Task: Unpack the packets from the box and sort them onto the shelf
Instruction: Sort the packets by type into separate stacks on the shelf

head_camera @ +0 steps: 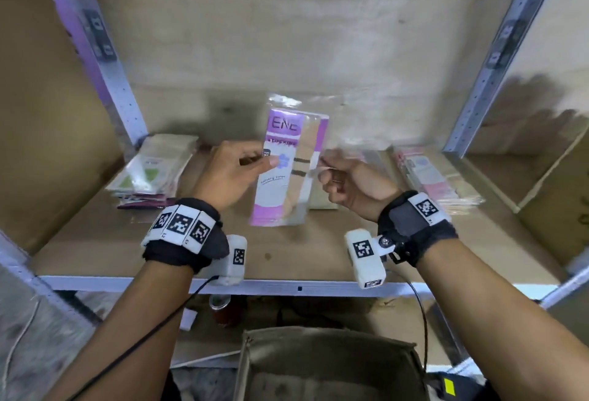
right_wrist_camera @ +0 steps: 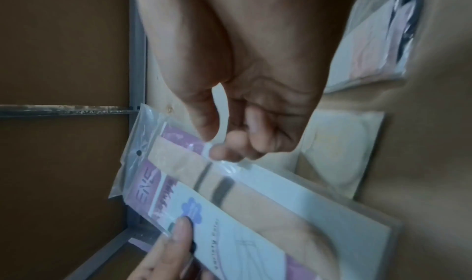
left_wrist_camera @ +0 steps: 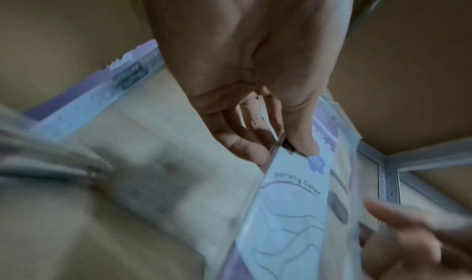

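Observation:
A purple and white stockings packet (head_camera: 287,164) in clear wrap stands upright in the air above the wooden shelf (head_camera: 287,260). My left hand (head_camera: 248,171) grips its left side, thumb on the front (left_wrist_camera: 304,143) and fingers behind. My right hand (head_camera: 331,171) pinches the clear right edge of the packet (right_wrist_camera: 255,193) between thumb and forefinger (right_wrist_camera: 219,151). The left thumb (right_wrist_camera: 181,232) shows at the blue flower print. The open cardboard box (head_camera: 328,365) sits low in front of the shelf, below my wrists; its inside is blurred.
A stack of green-printed packets (head_camera: 153,171) lies at the shelf's back left, and a stack of pink packets (head_camera: 430,174) at the back right. A beige packet (head_camera: 322,201) lies flat behind the held one. Metal uprights (head_camera: 121,88) frame both sides. A can (head_camera: 220,305) stands below.

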The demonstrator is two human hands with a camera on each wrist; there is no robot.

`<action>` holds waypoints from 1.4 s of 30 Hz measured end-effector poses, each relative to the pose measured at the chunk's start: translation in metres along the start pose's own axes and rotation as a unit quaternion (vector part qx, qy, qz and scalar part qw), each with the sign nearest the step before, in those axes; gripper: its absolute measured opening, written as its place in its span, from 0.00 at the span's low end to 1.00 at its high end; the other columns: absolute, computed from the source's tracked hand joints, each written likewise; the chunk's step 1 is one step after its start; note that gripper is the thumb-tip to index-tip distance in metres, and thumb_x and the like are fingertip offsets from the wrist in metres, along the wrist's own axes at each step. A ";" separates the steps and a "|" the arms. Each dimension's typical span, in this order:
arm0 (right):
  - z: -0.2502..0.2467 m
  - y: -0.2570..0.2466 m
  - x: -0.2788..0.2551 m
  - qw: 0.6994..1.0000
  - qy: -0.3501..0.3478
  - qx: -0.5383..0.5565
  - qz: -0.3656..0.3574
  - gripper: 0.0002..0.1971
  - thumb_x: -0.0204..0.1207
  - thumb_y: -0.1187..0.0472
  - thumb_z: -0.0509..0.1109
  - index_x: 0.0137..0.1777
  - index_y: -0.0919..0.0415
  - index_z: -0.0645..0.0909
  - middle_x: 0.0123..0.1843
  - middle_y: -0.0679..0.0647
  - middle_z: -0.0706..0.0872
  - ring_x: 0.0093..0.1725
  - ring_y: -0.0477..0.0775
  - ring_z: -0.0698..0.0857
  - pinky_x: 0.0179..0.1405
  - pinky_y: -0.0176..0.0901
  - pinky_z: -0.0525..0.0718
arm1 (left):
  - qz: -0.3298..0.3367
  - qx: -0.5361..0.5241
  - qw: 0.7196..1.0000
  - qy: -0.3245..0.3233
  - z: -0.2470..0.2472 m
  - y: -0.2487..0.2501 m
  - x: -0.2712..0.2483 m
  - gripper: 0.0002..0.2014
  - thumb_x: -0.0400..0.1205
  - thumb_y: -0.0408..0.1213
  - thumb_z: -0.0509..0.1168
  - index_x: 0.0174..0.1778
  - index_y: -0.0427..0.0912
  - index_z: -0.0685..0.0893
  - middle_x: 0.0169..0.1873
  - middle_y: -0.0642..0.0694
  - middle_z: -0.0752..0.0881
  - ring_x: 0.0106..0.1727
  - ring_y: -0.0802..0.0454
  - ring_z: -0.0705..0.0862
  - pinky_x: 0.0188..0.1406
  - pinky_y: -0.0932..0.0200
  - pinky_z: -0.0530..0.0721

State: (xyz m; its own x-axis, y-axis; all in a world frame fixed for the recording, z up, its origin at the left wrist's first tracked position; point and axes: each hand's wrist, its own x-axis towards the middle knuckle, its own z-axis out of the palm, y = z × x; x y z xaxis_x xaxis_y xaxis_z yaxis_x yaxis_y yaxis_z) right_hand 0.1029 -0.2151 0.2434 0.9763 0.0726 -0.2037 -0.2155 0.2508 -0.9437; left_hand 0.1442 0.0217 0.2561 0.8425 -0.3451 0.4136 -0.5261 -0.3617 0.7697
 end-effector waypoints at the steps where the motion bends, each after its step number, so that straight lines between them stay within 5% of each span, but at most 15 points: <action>1: -0.007 0.006 -0.001 0.999 0.001 -0.034 -0.008 0.08 0.80 0.52 0.71 0.53 0.55 0.84 0.31 0.49 0.77 0.26 0.45 0.68 0.21 0.34 0.60 | -0.017 -0.036 0.999 0.001 0.007 0.000 0.002 0.08 0.82 0.42 0.73 0.49 0.43 0.92 0.45 0.45 0.94 0.43 0.49 0.90 0.42 0.54 0.89; 3: -0.019 0.017 -0.003 0.992 0.011 -0.120 -0.028 0.15 0.73 0.51 0.79 0.55 0.57 0.89 0.30 0.48 0.70 0.28 0.46 0.63 0.22 0.35 0.58 | -0.060 -0.084 0.995 0.001 0.022 -0.004 0.006 0.09 0.82 0.40 0.72 0.51 0.39 0.92 0.44 0.43 0.93 0.34 0.58 0.86 0.33 0.66 0.85; 5: -0.026 0.022 -0.003 0.979 0.030 -0.197 -0.046 0.26 0.66 0.49 0.83 0.56 0.68 0.88 0.32 0.55 0.76 0.28 0.52 0.69 0.23 0.36 0.68 | -0.107 -0.130 0.986 0.003 0.036 -0.007 0.009 0.09 0.82 0.39 0.72 0.52 0.38 0.92 0.41 0.45 0.92 0.31 0.60 0.84 0.30 0.71 0.82; 7: -0.035 0.020 -0.003 0.972 0.027 -0.228 -0.051 0.33 0.64 0.48 0.83 0.59 0.75 0.84 0.47 0.63 0.90 0.42 0.67 0.87 0.49 0.51 0.88 | -0.158 -0.193 0.968 0.001 0.049 -0.011 0.012 0.10 0.82 0.39 0.72 0.54 0.37 0.91 0.42 0.45 0.92 0.34 0.56 0.85 0.32 0.68 0.83; 9: -0.045 0.019 -0.004 0.976 0.012 -0.213 -0.053 0.22 0.70 0.54 0.80 0.59 0.68 0.87 0.57 0.60 0.92 0.58 0.64 0.90 0.69 0.60 0.81 | -0.197 -0.229 0.953 -0.017 0.060 -0.016 0.014 0.11 0.82 0.41 0.72 0.55 0.38 0.90 0.45 0.45 0.94 0.37 0.54 0.88 0.34 0.66 0.85; 12: -0.056 0.021 -0.011 0.983 -0.018 -0.175 -0.042 0.10 0.79 0.63 0.73 0.59 0.61 0.87 0.59 0.58 0.91 0.57 0.57 0.90 0.67 0.55 0.83 | -0.220 -0.259 0.939 -0.056 0.074 -0.022 0.017 0.12 0.82 0.41 0.73 0.56 0.38 0.90 0.47 0.43 0.94 0.40 0.52 0.91 0.35 0.64 0.88; 14: -0.062 0.023 -0.015 0.987 -0.017 -0.156 -0.038 0.12 0.80 0.67 0.70 0.63 0.63 0.85 0.61 0.62 0.90 0.60 0.61 0.89 0.68 0.55 0.82 | -0.219 -0.282 0.932 -0.062 0.082 -0.025 0.020 0.11 0.82 0.42 0.72 0.57 0.41 0.89 0.49 0.43 0.94 0.46 0.50 0.93 0.39 0.63 0.89; 18: -0.071 0.021 -0.021 0.984 -0.013 -0.177 -0.022 0.17 0.79 0.67 0.72 0.68 0.68 0.81 0.65 0.63 0.87 0.66 0.63 0.85 0.73 0.54 0.79 | -0.211 -0.346 0.914 0.029 0.086 -0.032 0.029 0.11 0.82 0.36 0.71 0.58 0.37 0.86 0.52 0.43 0.93 0.48 0.52 0.92 0.47 0.59 0.89; 22: -0.077 0.018 -0.024 0.974 -0.033 -0.223 0.006 0.18 0.79 0.67 0.72 0.69 0.69 0.81 0.65 0.62 0.88 0.67 0.62 0.85 0.75 0.54 0.77 | -0.207 -0.345 0.910 0.100 0.079 -0.042 0.034 0.21 0.80 0.33 0.73 0.69 0.33 0.80 0.56 0.41 0.89 0.50 0.50 0.89 0.51 0.58 0.87; 26: -0.080 0.019 -0.021 0.969 -0.036 -0.242 0.021 0.18 0.78 0.66 0.73 0.67 0.70 0.82 0.64 0.62 0.88 0.66 0.63 0.86 0.76 0.57 0.76 | -0.213 -0.271 0.934 0.096 0.077 -0.046 0.031 0.14 0.83 0.40 0.71 0.61 0.36 0.88 0.44 0.43 0.90 0.41 0.51 0.83 0.42 0.57 0.77; 29: -0.080 0.019 -0.019 0.967 -0.040 -0.250 0.025 0.18 0.78 0.65 0.74 0.67 0.70 0.82 0.64 0.62 0.88 0.66 0.63 0.86 0.77 0.55 0.75 | -0.217 -0.236 0.943 0.091 0.074 -0.047 0.028 0.13 0.85 0.47 0.67 0.52 0.42 0.91 0.44 0.42 0.92 0.45 0.47 0.85 0.49 0.49 0.79; 36: -0.071 0.021 -0.014 0.960 -0.045 -0.272 0.042 0.48 0.60 0.48 0.81 0.78 0.70 0.70 0.77 0.63 0.77 0.77 0.63 0.75 0.83 0.62 0.63 | -0.242 -0.234 0.935 0.112 0.064 -0.053 0.028 0.16 0.85 0.55 0.65 0.44 0.46 0.86 0.40 0.47 0.91 0.38 0.54 0.89 0.55 0.54 0.86; 42: -0.069 0.025 -0.012 0.968 -0.068 -0.239 0.041 0.21 0.66 0.58 0.79 0.60 0.61 0.86 0.60 0.57 0.91 0.62 0.55 0.89 0.78 0.57 0.74 | -0.211 -0.207 0.947 0.127 0.057 -0.059 0.027 0.17 0.81 0.58 0.68 0.41 0.47 0.88 0.38 0.47 0.92 0.37 0.54 0.90 0.40 0.61 0.85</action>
State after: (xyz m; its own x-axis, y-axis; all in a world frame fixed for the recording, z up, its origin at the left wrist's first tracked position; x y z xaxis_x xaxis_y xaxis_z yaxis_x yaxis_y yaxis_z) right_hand 0.0869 -0.2763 0.2043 0.9377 0.2086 -0.2778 -0.2279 -0.2340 -0.9451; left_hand 0.1912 -0.0159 0.1942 0.9960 -0.0064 0.0896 -0.0898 -0.0327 0.9954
